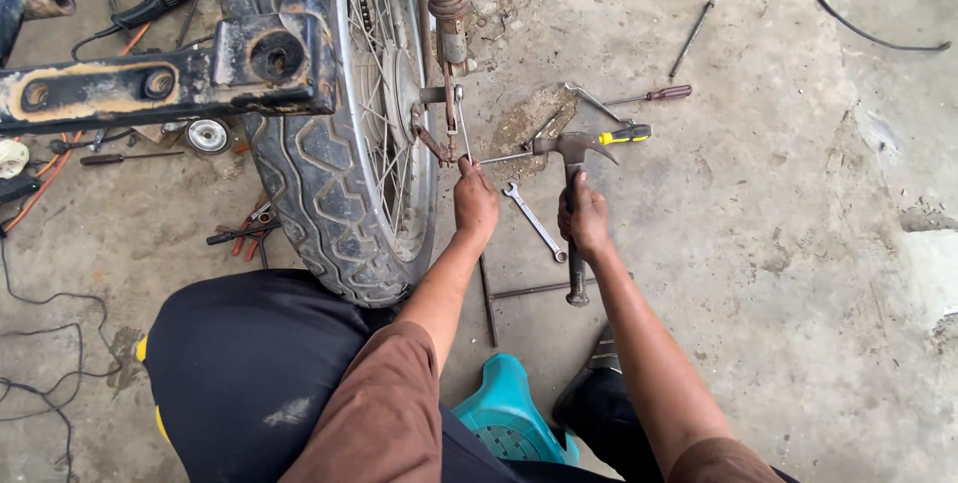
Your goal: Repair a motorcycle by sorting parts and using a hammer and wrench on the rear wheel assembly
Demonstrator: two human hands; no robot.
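We are sitting low over a teal stool (504, 413), just behind our hands. Our right hand (585, 219) is gripping the handle of a claw hammer (574, 199), its head pointing up and away from us. Our left hand (475, 202), well apart from it, is pinching a thin metal rod (462, 124) at the wheel's axle. A wrench (534, 222) is lying between our hands. Left of our left hand the tyre (314, 184) is standing; beyond the hammer a yellow-handled screwdriver (624, 133) is lying.
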